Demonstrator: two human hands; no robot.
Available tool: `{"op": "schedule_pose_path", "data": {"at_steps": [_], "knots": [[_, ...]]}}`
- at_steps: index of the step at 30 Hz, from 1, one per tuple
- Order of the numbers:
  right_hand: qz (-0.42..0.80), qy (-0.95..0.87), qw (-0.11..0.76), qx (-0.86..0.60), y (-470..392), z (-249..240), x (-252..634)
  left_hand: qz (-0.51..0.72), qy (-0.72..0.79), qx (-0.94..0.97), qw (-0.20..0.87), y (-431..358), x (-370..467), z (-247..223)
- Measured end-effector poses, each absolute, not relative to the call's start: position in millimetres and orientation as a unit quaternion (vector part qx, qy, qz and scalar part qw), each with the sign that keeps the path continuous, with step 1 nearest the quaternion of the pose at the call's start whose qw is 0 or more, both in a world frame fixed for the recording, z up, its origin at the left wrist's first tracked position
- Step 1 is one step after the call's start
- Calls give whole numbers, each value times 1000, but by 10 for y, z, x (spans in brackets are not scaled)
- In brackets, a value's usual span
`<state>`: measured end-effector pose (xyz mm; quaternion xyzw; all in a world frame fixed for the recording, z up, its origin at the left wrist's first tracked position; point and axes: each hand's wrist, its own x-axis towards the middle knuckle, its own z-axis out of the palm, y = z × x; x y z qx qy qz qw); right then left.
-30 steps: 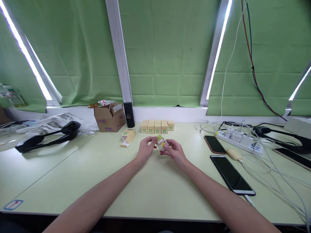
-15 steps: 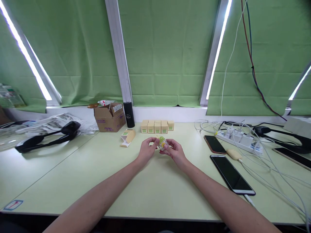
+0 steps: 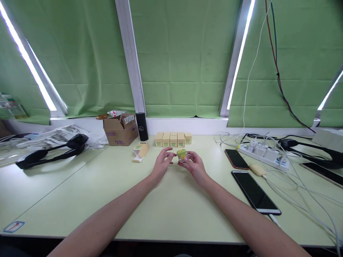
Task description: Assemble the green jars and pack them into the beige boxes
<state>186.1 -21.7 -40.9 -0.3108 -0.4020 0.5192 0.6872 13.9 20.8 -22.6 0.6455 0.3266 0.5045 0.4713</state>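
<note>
Between my hands is a small clear container with a green lid (image 3: 182, 154), something yellow showing inside it and a little loop on top. My right hand (image 3: 195, 165) grips it from the right with thumb and fingers. To its left, my left hand (image 3: 161, 165) has its fingers apart and holds nothing, the fingertips just short of the container. An opened small carton (image 3: 140, 152) lies on its side beyond my left hand. Behind the container stands a row of several small tan boxes (image 3: 173, 139) with green-edged labels.
A cardboard box (image 3: 120, 131) and a black cylinder (image 3: 142, 126) stand at the back. Phones (image 3: 255, 192), a power strip (image 3: 264, 157) and tangled white cables lie at the right. Black strapped gear (image 3: 53, 151) and a white cable bundle sit at the left.
My left hand has let go of the container and its fingers have drawn a little left. The container, in my right hand, has turned more upright, its green lid now facing up.
</note>
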Motion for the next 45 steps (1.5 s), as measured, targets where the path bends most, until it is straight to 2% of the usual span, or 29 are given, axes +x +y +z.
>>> {"op": "schedule_pose_path", "data": {"at_steps": [6,17,36,39,45], "knots": [[518,-418,677,-315,-250,-416,1852,463,293,702,456,133,168,-224],[464,-523,622,-353,-325,-375,1809,470,263,711,452,102,162,-196],[439,-535,637,-339,-267,-406,1815,489,295,726,383,159,177,-206],[458,-530,634,-329,-275,-397,1813,497,321,732,337,141,181,-221],[467,-507,634,-350,-268,-421,1829,493,338,784,170,64,151,-243]]}}
